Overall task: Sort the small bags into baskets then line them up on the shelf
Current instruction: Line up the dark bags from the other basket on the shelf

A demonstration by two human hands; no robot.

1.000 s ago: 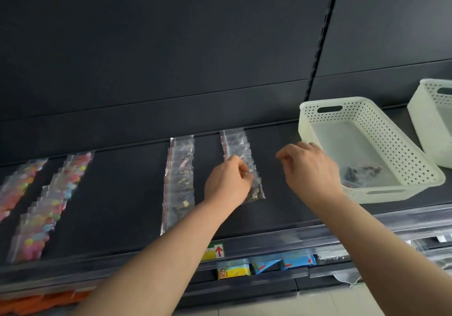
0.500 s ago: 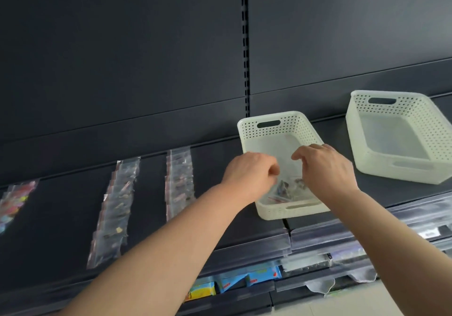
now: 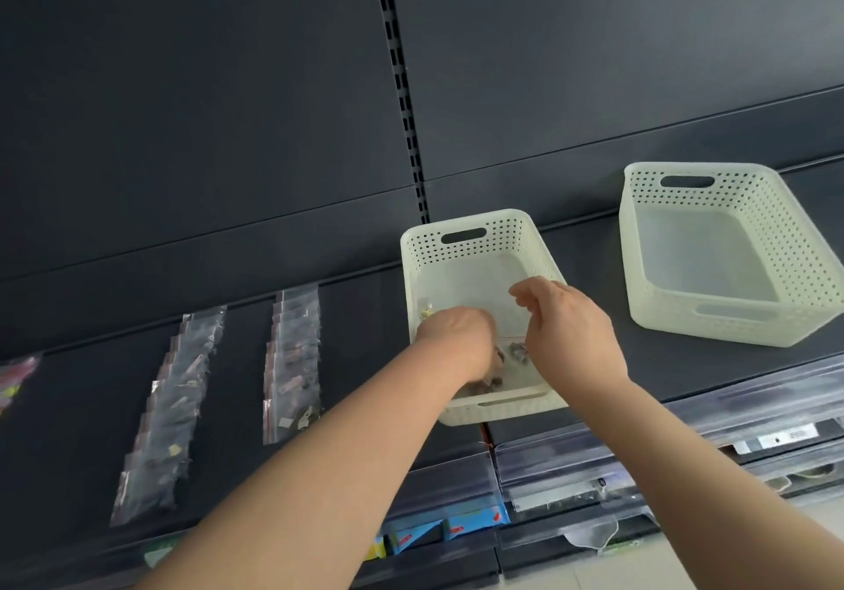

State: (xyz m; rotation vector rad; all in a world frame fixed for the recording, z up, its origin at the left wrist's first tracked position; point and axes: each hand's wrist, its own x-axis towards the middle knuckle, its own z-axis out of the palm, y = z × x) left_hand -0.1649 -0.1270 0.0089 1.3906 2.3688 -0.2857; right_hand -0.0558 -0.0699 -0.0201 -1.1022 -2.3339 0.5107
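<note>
Left hand (image 3: pixel 456 338) deep in basket (image 3: pixel 511 235), grip hidden; right hand (image 3: pixel 571 329) loosely curled, empty; slick bags (image 3: pixel 518 354) may slip from fingers

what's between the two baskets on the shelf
In the head view, only bare dark shelf lies between the left basket and the right basket; the right hand covers a little of that gap.

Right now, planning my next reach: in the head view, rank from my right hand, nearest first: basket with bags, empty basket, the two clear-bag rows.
1. Basket with bags: the right hand hangs over it.
2. Empty basket: to the right.
3. Nearer bag row: left of the baskets.
4. Farther bag row: further left.
</note>
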